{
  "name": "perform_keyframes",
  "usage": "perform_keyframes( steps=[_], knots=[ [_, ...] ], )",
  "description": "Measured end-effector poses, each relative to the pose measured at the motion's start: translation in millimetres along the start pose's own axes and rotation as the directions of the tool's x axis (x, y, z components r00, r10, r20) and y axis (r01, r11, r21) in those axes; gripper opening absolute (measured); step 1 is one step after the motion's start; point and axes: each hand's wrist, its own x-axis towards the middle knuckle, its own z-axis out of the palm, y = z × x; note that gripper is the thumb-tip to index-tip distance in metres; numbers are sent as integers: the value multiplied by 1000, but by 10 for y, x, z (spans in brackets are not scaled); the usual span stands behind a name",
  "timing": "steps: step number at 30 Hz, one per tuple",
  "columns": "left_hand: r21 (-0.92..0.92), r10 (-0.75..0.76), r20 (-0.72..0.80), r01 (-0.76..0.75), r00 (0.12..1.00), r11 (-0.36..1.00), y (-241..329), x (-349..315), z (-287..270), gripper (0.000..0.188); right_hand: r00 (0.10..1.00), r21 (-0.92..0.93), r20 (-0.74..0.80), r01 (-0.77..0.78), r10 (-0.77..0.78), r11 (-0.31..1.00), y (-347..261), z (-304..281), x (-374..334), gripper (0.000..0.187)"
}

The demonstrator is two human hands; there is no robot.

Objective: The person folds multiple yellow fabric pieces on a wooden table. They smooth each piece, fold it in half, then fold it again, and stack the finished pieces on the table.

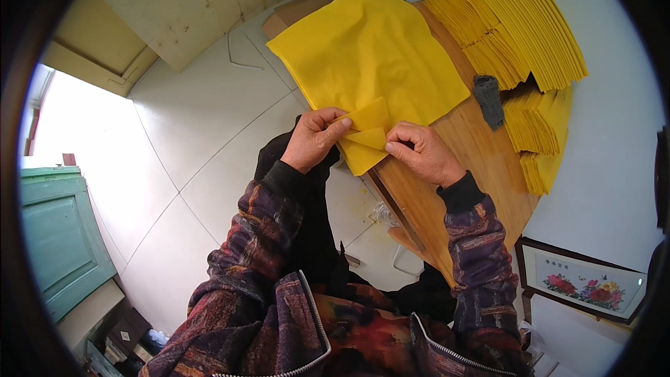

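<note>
A yellow fabric sheet (377, 49) lies across the far part of the wooden table, its near corner hanging past the table's left edge. At that corner my left hand (314, 138) pinches a folded yellow flap between thumb and fingers. Just to the right, my right hand (423, 153) holds the tip of another folded flap in a thumb-and-finger pinch. The flaps lie between both hands, slightly lifted and overlapping. Whether they belong to the same sheet or to a separate piece on top, I cannot tell.
Tall stacks of folded yellow fabric (516, 21) stand along the table's (481, 160) right side against the wall. A dark grey cloth-like block (488, 101) sits beside them. A framed flower picture (579, 281) leans at lower right. Left are floor tiles (188, 167) and a teal cabinet (63, 230).
</note>
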Motion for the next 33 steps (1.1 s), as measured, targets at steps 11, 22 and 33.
perform_keyframes(
  steps=[11,22,33],
  knots=[
    [61,-5,-36,7,999,998,26,-10,14,25,994,-20,-112,9,-11,1000,-82,62,-9,14],
    [105,34,-28,-31,999,994,49,-29,0,25,947,-145,-293,93,-133,985,-144,51,59,15],
    [41,-14,-42,16,999,999,-6,-6,13,21,844,-604,-359,114,-398,789,-199,439,-275,8]
  ],
)
